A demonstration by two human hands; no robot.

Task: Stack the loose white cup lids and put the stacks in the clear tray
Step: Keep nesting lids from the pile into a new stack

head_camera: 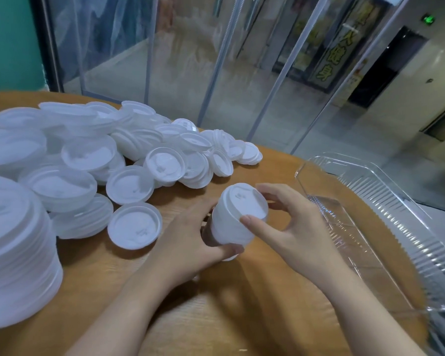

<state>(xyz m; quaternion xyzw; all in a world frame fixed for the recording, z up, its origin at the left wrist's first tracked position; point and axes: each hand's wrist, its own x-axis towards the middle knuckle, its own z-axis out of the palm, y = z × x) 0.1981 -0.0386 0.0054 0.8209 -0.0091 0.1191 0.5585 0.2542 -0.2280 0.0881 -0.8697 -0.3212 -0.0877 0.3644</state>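
A short stack of white cup lids [235, 222] is tilted above the wooden table [242, 304] at the centre. My left hand [190, 240] grips the stack from below and the left, thumb along its lower edge. My right hand [290, 227] pinches the stack's top rim, thumb in front and fingers behind. Several loose white lids [129, 185] lie spread over the table's left and back. One lid [134, 225] lies just left of my left hand. The clear tray [370, 240] stands at the right with no lids in it.
A tall stack of lids [16, 253] stands at the near left edge of view. The table's curved edge runs behind the tray. Clear plastic curtain strips [216, 60] hang beyond the table.
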